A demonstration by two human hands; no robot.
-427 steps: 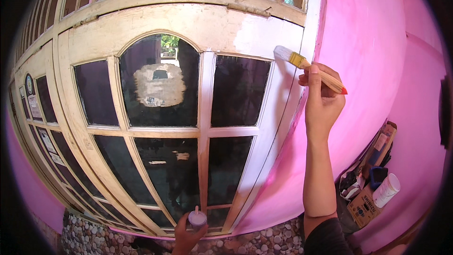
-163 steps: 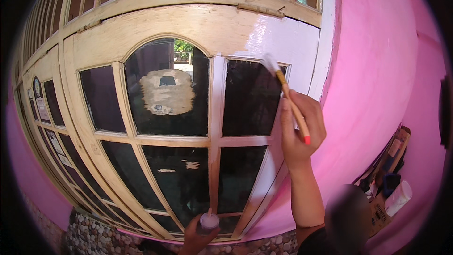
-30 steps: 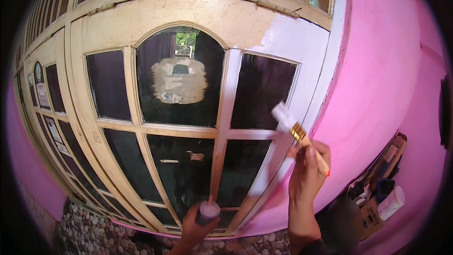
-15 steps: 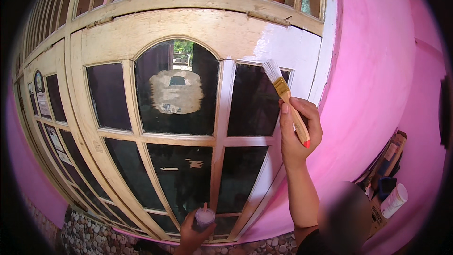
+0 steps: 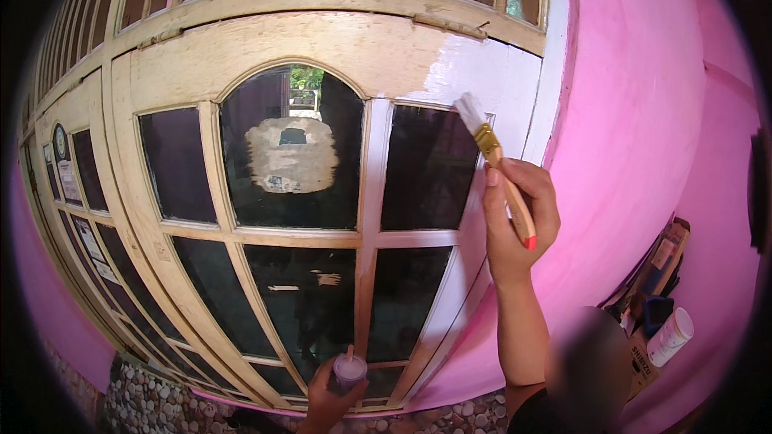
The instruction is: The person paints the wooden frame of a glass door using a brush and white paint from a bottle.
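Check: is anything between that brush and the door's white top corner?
Nothing visible is in the way. The right fingers hold the brush, bristles at the door's white corner; whether they touch is unclear. The cup is well below.

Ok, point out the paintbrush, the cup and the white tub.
Paintbrush [image 5: 486,141]: head view, on its metal ferrule.
Cup [image 5: 347,383]: head view, on its wall below the rim.
White tub [image 5: 671,339]: head view, on its side.
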